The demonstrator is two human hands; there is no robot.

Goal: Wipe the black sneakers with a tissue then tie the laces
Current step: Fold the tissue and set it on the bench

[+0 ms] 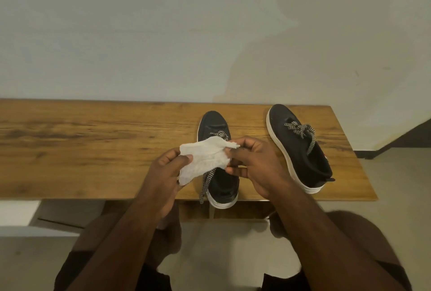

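Note:
Two black sneakers with white soles stand on a wooden table (pixel 81 146), toes toward the wall. The left sneaker (pixel 214 125) is partly hidden behind my hands, and its black-and-white lace (pixel 205 185) hangs loose over the table's front edge. The right sneaker (pixel 296 148) stands apart at the right, with its laces lying loose on top. A crumpled white tissue (pixel 205 160) is held above the left sneaker. My left hand (pixel 163 174) grips its left side with thumb and fingers. My right hand (pixel 251 162) pinches its right edge.
The table ends at a pale wall behind and has a right edge just past the right sneaker. Grey floor and a dark skirting strip (pixel 396 141) lie to the right. My knees are below the table's front edge.

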